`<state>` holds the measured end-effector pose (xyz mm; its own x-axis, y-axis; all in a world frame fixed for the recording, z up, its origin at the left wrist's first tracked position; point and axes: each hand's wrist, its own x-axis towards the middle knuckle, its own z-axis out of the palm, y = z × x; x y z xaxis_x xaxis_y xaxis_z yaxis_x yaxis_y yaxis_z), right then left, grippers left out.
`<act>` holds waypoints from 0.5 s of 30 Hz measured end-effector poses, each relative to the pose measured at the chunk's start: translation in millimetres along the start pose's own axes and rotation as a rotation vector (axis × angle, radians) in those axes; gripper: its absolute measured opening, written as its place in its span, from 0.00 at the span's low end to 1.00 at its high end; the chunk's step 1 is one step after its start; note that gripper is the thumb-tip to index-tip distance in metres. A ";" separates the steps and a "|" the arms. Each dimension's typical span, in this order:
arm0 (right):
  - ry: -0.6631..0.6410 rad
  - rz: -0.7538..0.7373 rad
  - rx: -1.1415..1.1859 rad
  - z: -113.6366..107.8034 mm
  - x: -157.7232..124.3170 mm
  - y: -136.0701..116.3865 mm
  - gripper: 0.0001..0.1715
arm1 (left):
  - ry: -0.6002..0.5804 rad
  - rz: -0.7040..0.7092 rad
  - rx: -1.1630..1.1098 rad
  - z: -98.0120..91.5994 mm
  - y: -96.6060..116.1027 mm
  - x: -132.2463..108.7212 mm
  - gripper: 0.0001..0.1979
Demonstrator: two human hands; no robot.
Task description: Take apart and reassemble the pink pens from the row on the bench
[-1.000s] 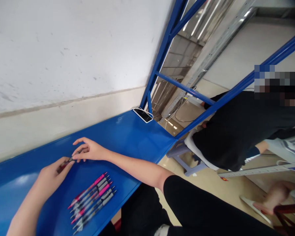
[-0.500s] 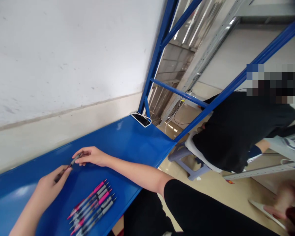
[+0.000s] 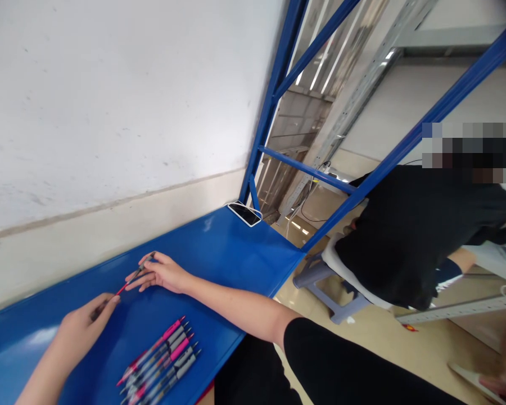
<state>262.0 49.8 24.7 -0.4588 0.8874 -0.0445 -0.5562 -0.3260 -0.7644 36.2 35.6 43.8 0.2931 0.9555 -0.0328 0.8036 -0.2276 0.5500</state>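
My left hand [image 3: 82,328] pinches the dark rear barrel of a pen [image 3: 98,307] low over the blue shelf [image 3: 219,247]. My right hand [image 3: 160,274] pinches the pen's front grip piece [image 3: 145,265], drawn away from the barrel. A thin red refill [image 3: 123,287] shows between the two halves. A row of several pink and grey pens [image 3: 160,357] lies side by side on the shelf just in front of my hands.
A phone [image 3: 245,214] lies at the shelf's far corner beside the blue upright post [image 3: 274,93]. A person in black [image 3: 421,230] sits on a stool [image 3: 320,281] to the right, beyond the shelf's edge. A white wall rises behind the shelf.
My hands have moved apart: the right hand has pulled the front grip piece away from the barrel, baring the red refill. The view has shifted slightly.
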 end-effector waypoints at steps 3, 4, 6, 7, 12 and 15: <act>0.062 -0.058 -0.040 -0.7 0.3 -0.7 0.17 | -0.005 -0.028 -0.008 -0.2 0.9 0.1 0.26; 0.074 -0.076 -0.051 -1.4 0.4 -0.4 0.18 | -0.009 -0.031 -0.014 0.0 1.5 -0.1 0.26; 0.072 -0.098 -0.063 -2.9 0.4 0.6 0.22 | -0.020 -0.023 -0.019 0.4 3.1 -0.6 0.27; 0.067 -0.098 -0.064 -3.4 0.3 0.9 0.22 | -0.025 -0.014 -0.018 0.5 4.1 -1.0 0.26; 0.109 -0.068 -0.047 -5.4 0.6 0.1 0.21 | 0.000 -0.019 -0.004 -0.2 8.1 -2.9 0.27; 0.159 -0.062 -0.052 -8.7 3.2 0.4 0.21 | -0.001 -0.021 0.003 0.2 7.1 -3.2 0.27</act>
<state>266.3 55.3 18.6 -0.3072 0.9469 -0.0947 -0.5416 -0.2558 -0.8008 41.1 30.9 47.7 0.2766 0.9599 -0.0453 0.8112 -0.2080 0.5465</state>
